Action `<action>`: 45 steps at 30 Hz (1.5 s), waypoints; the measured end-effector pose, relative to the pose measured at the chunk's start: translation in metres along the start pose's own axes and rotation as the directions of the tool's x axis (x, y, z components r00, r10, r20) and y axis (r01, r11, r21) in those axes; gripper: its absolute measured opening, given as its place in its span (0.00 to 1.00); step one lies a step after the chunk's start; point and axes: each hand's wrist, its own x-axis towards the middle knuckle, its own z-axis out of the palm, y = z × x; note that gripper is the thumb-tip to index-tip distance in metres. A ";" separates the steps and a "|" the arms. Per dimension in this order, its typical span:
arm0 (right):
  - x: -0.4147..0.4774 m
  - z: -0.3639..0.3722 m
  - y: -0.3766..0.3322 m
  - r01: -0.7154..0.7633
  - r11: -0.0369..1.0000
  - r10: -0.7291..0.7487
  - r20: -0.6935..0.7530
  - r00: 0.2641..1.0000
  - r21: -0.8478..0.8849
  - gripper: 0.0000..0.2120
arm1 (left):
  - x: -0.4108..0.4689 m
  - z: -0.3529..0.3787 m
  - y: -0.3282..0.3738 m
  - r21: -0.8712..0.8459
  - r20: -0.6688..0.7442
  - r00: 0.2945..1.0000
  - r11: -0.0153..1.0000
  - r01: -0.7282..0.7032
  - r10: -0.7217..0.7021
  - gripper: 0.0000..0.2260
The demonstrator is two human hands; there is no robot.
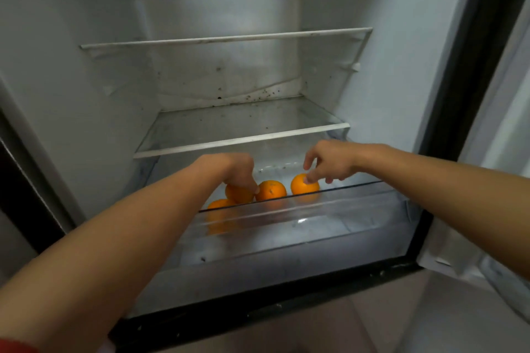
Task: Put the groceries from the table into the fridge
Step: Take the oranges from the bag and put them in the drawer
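Observation:
The fridge stands open in front of me, and both my arms reach into its clear bottom drawer (301, 218). Several oranges lie in the drawer. My left hand (236, 170) curls down over the top of one orange (238, 194) at the left. A middle orange (271, 190) lies free beside it, and another orange (219, 204) sits nearer the drawer front, partly hidden by my forearm. My right hand (329, 162) hovers with fingers spread, its fingertips touching the right orange (304, 185).
Above the drawer is a glass shelf (243, 140) with nothing on it, and a second bare shelf (226, 39) higher up. The fridge walls close in left and right. The open door (504, 112) stands at the right edge. Pale floor lies below.

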 end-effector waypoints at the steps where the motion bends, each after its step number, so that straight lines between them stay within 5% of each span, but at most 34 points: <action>1: -0.006 0.000 -0.001 0.034 0.999 -0.033 -0.042 0.999 0.016 0.18 | -0.007 -0.002 0.001 -0.022 -0.051 0.999 1.000 -0.022 0.021 0.24; 6: -0.044 0.005 -0.018 0.212 0.970 -0.178 -0.240 0.954 0.123 0.23 | -0.066 -0.003 0.002 -0.166 -0.241 0.969 0.982 -0.091 0.049 0.15; 10: -0.080 0.033 -0.020 0.289 0.957 -0.277 -0.396 0.876 -0.030 0.29 | -0.123 0.030 0.001 -0.247 -0.391 0.919 0.967 -0.062 -0.041 0.20; 16: -0.087 0.065 -0.017 0.103 0.874 -0.407 -0.598 0.691 -0.475 0.35 | -0.153 0.072 0.026 -0.101 -0.757 0.620 0.974 0.203 -0.207 0.24; 19: -0.072 0.056 -0.007 0.111 0.868 -0.432 -0.625 0.650 -0.485 0.31 | -0.133 0.067 0.033 -0.113 -0.758 0.588 0.945 0.306 -0.281 0.25; 26: -0.021 0.047 -0.002 0.096 0.891 -0.419 -0.722 0.550 -0.444 0.29 | -0.085 0.062 0.010 -0.098 -0.868 0.447 0.957 0.271 -0.216 0.23; 37: 0.067 0.035 -0.002 -0.002 0.955 -0.234 -0.759 0.608 -0.296 0.29 | 0.001 0.049 -0.030 -0.142 -0.867 0.432 0.955 0.260 -0.247 0.21; 45: 0.114 0.050 0.007 0.039 0.965 -0.250 -0.867 0.431 -0.259 0.21 | 0.048 0.058 -0.053 -0.118 -0.932 0.313 0.970 0.213 -0.182 0.18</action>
